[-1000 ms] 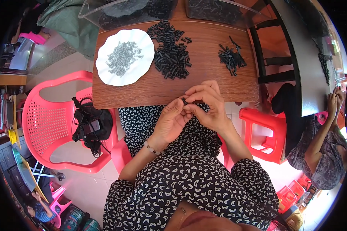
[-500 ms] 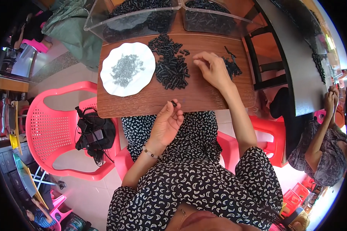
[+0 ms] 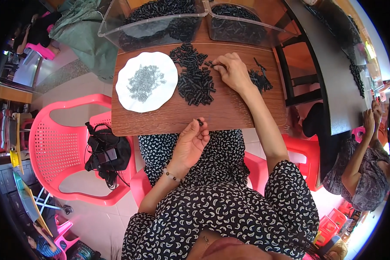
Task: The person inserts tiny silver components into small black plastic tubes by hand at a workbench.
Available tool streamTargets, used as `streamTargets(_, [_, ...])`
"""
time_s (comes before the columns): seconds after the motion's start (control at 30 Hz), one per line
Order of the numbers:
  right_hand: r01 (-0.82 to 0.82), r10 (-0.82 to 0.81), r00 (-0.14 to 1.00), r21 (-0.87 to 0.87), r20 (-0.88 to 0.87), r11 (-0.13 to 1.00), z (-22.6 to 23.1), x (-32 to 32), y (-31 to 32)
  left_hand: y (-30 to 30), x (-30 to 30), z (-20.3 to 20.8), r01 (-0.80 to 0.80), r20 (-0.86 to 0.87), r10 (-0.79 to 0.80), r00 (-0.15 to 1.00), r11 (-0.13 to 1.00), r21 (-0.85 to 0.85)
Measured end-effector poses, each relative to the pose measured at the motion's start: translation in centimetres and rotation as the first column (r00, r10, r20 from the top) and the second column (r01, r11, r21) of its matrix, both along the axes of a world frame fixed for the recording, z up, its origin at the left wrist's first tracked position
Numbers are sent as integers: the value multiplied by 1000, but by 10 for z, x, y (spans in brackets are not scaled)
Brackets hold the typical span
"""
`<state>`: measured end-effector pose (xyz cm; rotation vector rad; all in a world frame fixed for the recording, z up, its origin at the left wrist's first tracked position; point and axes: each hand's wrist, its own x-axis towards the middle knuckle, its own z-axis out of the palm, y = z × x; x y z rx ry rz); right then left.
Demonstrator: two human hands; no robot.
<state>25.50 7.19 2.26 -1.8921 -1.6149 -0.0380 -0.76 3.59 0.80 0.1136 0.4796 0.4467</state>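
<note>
My left hand (image 3: 187, 145) is raised at the near edge of the brown wooden table (image 3: 160, 124), pinching a small black piece (image 3: 199, 123) between thumb and forefinger. Across the table, my right hand (image 3: 234, 73) has its thumb and forefinger closed on a short black tube (image 3: 209, 64), just right of a pile of black tubes (image 3: 196, 84). A white plate with a wavy rim (image 3: 125, 71) lies left of that pile and holds many tiny clear or silvery pieces (image 3: 145, 82). Beside my right wrist is a smaller heap of black parts (image 3: 261, 81), some of them long and thin.
Two clear plastic bins (image 3: 154, 19) of black tubes stand along the table's far edge. To the left, a pink chair (image 3: 58, 149) bears a black bag (image 3: 106, 149). A dark table (image 3: 329, 65) runs along the right, where another person's hands (image 3: 370, 117) are at work.
My right hand has moved slightly left and its fingertips have come down on a black tube by the pile. My left hand keeps its pinch. The whole view has shifted slightly.
</note>
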Motion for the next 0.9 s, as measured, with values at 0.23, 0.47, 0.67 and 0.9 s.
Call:
streamTargets(0.23, [11,-15,995,-32,-98,999,9,-9,-8,-2,-1,1,-17,-43,18,999,1000,20])
streamTargets(0.47, [-39,-10,773,-63,-635,997,24,-44,-51,1,-1,7,-41,63,42,997,999,-18])
streamTargets(0.67, [-143,158,638,85,-754,986,32,-91,-98,2,2,6,-53,94,54,994,999,-10])
streamTargets(0.9, [-200,246,620,153,-745,968,33,-110,-115,-8,7,5,-63,27,62,998,998,23])
